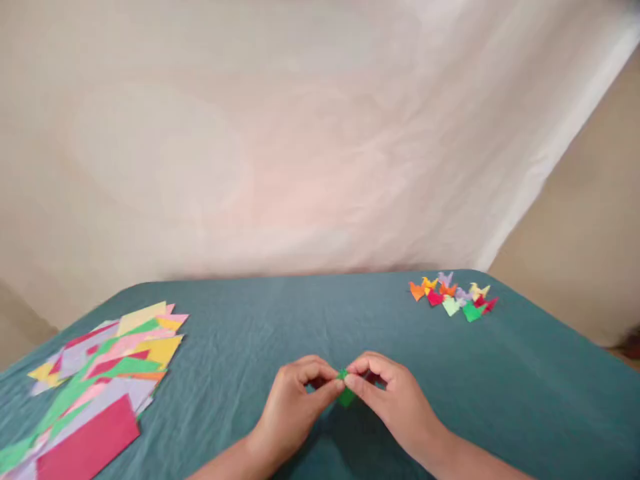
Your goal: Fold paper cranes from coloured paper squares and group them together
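Note:
A small folded piece of green paper [346, 398] is held just above the table, near the front middle. My left hand [300, 393] pinches its upper left side between thumb and fingertips. From the other side my right hand [387, 393] pinches it the same way, the two thumbs almost meeting. Fingers cover most of the paper's upper part; a pointed lower end shows beneath them. Its exact folds are too small to make out.
A dark green cloth covers the table [240, 340]. Loose coloured paper sheets [90, 440] lie overlapping at the left. Several small folded paper birds [451, 305] stand grouped at the back right. A pale cloth [300, 133] hangs behind the table.

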Demonstrator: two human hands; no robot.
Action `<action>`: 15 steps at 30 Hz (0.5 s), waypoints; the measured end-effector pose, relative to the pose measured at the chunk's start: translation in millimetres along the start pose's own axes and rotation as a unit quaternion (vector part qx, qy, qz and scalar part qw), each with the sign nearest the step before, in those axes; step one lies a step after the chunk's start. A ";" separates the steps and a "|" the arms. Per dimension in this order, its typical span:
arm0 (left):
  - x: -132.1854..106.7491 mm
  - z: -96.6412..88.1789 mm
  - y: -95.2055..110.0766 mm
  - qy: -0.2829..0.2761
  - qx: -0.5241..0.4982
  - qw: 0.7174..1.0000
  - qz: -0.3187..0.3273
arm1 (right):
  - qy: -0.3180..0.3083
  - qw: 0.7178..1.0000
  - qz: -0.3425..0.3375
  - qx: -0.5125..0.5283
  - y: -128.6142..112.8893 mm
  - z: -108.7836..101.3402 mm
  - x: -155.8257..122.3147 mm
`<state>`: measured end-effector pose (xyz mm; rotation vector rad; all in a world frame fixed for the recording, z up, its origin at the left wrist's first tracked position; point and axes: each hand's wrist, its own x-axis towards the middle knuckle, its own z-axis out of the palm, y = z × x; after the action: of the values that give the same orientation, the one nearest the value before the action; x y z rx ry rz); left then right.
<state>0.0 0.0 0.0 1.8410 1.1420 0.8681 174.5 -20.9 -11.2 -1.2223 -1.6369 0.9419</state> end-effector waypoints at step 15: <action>-2.6 6.5 -4.0 -0.025 -0.001 0.999 -0.041 | -0.003 1.000 -0.001 -0.001 -1.9 -3.6 -1.7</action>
<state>3.0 -3.0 -6.8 1.7926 1.1756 0.7721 177.5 -22.7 -8.5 -1.2198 -1.6437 0.9445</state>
